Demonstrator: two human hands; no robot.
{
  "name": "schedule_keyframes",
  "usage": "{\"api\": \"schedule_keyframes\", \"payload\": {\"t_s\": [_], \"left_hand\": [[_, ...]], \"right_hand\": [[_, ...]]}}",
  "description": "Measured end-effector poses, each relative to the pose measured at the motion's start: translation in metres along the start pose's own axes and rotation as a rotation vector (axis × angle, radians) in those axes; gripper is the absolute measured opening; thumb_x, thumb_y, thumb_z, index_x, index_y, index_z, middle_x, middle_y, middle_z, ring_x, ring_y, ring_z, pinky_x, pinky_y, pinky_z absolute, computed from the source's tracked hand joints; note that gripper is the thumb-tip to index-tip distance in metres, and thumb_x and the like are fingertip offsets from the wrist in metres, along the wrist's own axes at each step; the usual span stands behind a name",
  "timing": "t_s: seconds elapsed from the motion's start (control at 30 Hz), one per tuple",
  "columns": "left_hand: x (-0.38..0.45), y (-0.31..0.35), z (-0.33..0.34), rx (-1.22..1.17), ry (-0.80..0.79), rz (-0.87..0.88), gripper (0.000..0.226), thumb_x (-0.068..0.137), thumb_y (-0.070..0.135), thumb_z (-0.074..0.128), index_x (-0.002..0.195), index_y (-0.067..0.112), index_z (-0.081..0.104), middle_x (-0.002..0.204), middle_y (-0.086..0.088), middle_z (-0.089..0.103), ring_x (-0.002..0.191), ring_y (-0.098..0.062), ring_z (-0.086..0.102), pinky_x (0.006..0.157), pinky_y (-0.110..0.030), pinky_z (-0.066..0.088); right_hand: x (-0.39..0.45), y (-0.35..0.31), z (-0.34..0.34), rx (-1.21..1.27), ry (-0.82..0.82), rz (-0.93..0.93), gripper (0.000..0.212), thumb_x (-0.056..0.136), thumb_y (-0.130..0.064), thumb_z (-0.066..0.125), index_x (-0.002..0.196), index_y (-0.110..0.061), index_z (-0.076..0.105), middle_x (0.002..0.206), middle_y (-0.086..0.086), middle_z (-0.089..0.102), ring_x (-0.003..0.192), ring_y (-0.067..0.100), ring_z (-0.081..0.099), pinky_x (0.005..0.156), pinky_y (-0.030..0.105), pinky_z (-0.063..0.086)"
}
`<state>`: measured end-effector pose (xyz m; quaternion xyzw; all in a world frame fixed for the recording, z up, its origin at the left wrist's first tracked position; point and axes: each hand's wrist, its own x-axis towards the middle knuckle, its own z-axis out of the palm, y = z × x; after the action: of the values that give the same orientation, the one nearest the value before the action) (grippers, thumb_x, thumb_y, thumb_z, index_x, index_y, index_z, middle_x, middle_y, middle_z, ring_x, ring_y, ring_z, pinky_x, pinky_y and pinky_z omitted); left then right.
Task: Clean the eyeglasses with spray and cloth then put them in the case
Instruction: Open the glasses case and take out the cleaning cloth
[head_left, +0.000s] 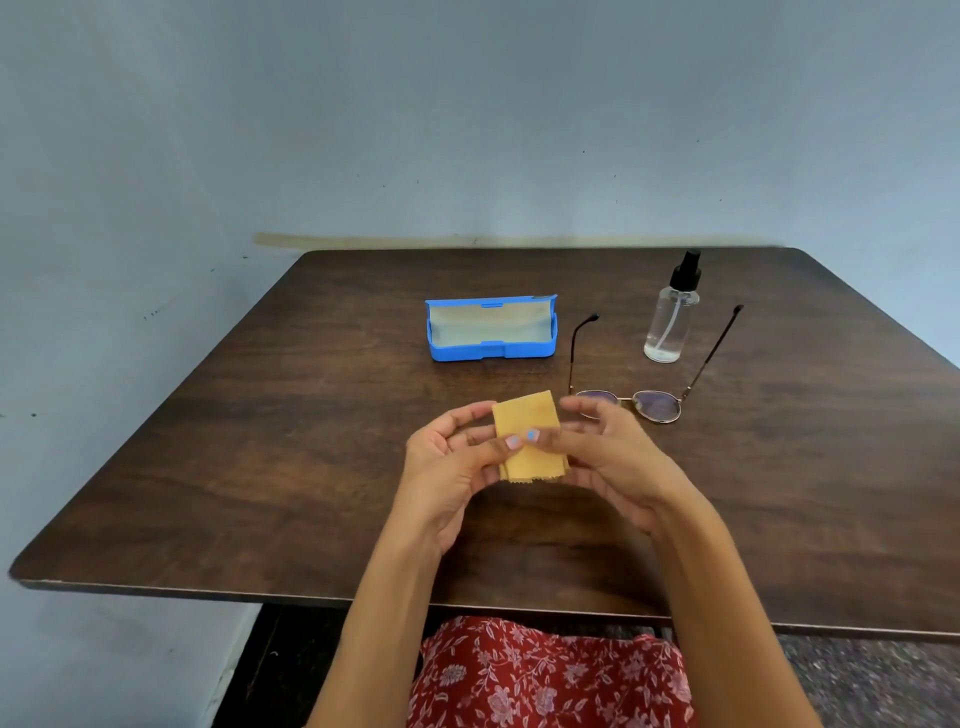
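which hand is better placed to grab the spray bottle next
Probably the right hand. The spray bottle stands at the far right of the table, beyond the eyeglasses, on that hand's side. The left hand could hold the cloth alone.

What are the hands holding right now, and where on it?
Both hands, left and right, hold the folded yellow cloth, thumbs pinching its middle, above the table.

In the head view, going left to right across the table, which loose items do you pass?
Blue case, lid open → yellow cloth, held in both hands → eyeglasses → spray bottle, standing between the glasses' temples.
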<state>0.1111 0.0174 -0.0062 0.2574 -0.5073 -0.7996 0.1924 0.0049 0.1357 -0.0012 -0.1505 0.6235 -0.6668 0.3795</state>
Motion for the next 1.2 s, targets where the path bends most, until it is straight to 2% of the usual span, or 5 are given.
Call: {"api": "schedule_keyframes", "payload": {"t_s": [0.33,0.73,0.9,1.03,1.2], "left_hand": [[-0.002,0.001,-0.004,0.107,0.028,0.017,0.036,0.071,-0.009,0.070,0.098,0.014,0.062,0.087,-0.006,0.075,0.082,-0.019,0.072,0.068,-0.031,0.060],[-0.004,-0.005,-0.002,0.084,0.019,0.012,0.022,0.092,0.000,0.050,0.092,0.011,0.070,0.102,-0.014,0.071,0.093,-0.024,0.070,0.075,-0.034,0.059],[-0.003,-0.007,0.001,0.022,0.033,-0.069,0.014,0.085,0.018,0.063,0.092,0.008,0.070,0.099,-0.014,0.072,0.092,-0.024,0.070,0.072,-0.032,0.059],[-0.002,-0.011,0.001,0.063,0.106,-0.040,0.021,0.077,0.003,0.071,0.096,0.006,0.066,0.100,-0.013,0.070,0.093,-0.022,0.069,0.071,-0.028,0.059],[-0.002,-0.017,0.000,0.100,0.152,-0.027,0.015,0.079,-0.003,0.067,0.092,0.005,0.064,0.093,-0.012,0.071,0.089,-0.021,0.070,0.076,-0.032,0.059]], "right_hand": [[0.000,0.005,-0.005,-0.096,-0.124,-0.016,0.022,0.081,-0.003,0.068,0.101,-0.013,0.066,0.089,0.011,0.069,0.076,0.015,0.068,0.059,0.024,0.057],[0.003,0.005,-0.007,-0.193,-0.049,-0.241,0.035,0.087,0.012,0.054,0.067,-0.012,0.070,0.086,0.007,0.070,0.079,0.014,0.069,0.060,0.020,0.056],[0.004,0.006,-0.005,-0.282,-0.052,-0.290,0.040,0.089,0.011,0.051,0.067,-0.014,0.072,0.088,0.008,0.070,0.085,0.017,0.069,0.065,0.022,0.056],[0.004,0.004,-0.003,-0.234,-0.028,-0.154,0.032,0.096,-0.006,0.045,0.079,-0.005,0.073,0.091,0.013,0.072,0.084,0.018,0.070,0.068,0.024,0.056],[0.004,0.014,-0.004,-0.290,-0.014,-0.192,0.007,0.082,-0.005,0.070,0.078,-0.010,0.074,0.077,-0.001,0.072,0.073,0.007,0.067,0.066,0.017,0.053]]}}
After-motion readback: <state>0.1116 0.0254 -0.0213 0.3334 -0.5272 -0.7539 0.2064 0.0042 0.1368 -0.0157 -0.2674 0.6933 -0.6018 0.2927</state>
